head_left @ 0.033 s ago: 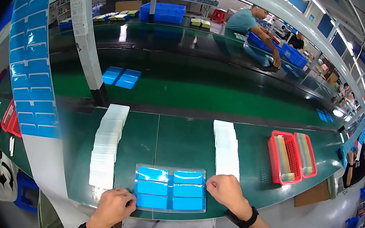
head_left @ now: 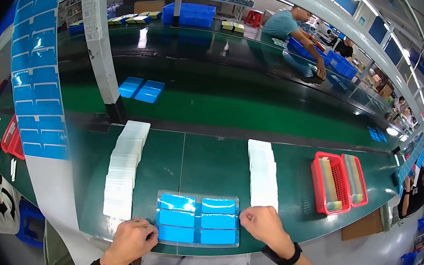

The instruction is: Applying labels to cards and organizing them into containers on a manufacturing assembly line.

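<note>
Both hands sit as they did an instant ago, left hand (head_left: 131, 240) clenched at the clear tray's (head_left: 196, 225) near-left corner and right hand (head_left: 263, 224) fisted against its right edge, probably pinching it, six blue pieces (head_left: 196, 219) inside, work paused.

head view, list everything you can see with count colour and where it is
clear tray: one, holding six blue pieces, near table edge between the hands
white card rows: two, one left, one right of the tray
red baskets: two, side by side, right on the table
green table: one, under all these
blue flat pieces: two, on the belt beyond
blue crates: stacked, far bench
co-workers: several, far and at both sides
left hand: at the tray's lower left corner
right hand: at the tray's right edge
</note>
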Motion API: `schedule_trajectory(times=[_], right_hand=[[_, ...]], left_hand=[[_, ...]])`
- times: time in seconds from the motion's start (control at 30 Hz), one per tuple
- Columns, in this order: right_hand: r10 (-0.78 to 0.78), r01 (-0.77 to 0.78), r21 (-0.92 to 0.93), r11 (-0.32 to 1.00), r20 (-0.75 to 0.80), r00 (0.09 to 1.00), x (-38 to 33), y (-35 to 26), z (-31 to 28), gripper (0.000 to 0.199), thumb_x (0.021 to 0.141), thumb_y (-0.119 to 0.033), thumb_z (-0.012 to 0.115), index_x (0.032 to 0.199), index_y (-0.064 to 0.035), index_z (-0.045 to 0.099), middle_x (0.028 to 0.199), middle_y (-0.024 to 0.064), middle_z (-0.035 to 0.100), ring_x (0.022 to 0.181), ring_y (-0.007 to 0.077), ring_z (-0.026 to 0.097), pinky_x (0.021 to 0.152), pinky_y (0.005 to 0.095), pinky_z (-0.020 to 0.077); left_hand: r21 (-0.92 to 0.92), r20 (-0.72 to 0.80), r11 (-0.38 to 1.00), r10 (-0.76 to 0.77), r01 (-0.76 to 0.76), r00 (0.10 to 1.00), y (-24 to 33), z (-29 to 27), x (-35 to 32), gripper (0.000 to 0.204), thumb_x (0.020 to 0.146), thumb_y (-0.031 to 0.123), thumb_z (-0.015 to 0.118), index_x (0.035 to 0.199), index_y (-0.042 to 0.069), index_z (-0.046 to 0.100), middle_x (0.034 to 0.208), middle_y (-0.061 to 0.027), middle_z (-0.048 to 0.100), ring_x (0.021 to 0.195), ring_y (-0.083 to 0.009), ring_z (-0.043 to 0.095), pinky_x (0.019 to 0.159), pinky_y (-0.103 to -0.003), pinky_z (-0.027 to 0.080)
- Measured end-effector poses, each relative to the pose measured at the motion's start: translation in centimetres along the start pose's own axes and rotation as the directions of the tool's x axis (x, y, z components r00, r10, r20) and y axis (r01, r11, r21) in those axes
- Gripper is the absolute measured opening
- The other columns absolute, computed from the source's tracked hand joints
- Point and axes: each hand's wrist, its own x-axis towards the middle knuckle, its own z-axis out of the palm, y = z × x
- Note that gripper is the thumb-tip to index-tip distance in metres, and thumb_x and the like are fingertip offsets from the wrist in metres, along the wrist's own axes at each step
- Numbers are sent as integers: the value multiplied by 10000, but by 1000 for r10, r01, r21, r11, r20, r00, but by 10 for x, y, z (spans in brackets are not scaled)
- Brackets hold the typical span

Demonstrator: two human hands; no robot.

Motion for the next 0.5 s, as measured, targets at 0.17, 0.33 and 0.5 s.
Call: schedule_trajectory(times=[0.17, 0.33, 0.5], right_hand=[[-7, -2, 99, 995, 82, 997, -37, -13, 5, 81, 806, -112, 688, 797, -62, 751, 698, 110, 693, 632, 310, 675, 604, 386, 534], [-92, 93, -30, 995, 34, 995, -56, -6, 8, 83, 779, -136, 694, 740, -65, 715, 642, 91, 656, 594, 294, 652, 584, 376, 528], [-94, 137, -223, 965, 192, 977, -39, -25, -12, 103, 766, -194, 702, 788, -102, 744, 769, 82, 698, 742, 283, 687, 673, 389, 550]], left_hand=[[6, 5, 1000, -10, 10, 1000, -2, 3, 1, 49, 706, 42, 747, 749, 45, 723, 730, -104, 672, 719, -308, 669, 650, -397, 552], [10, -1, 1000, -30, 30, 1000, 0, -1, 0, 39, 715, 57, 741, 753, 52, 733, 720, -95, 670, 714, -303, 669, 645, -386, 550], [91, 179, 994, 40, -57, 983, 2, -14, 14, 99, 748, 151, 740, 809, 75, 757, 797, -76, 693, 809, -288, 685, 741, -391, 553]])
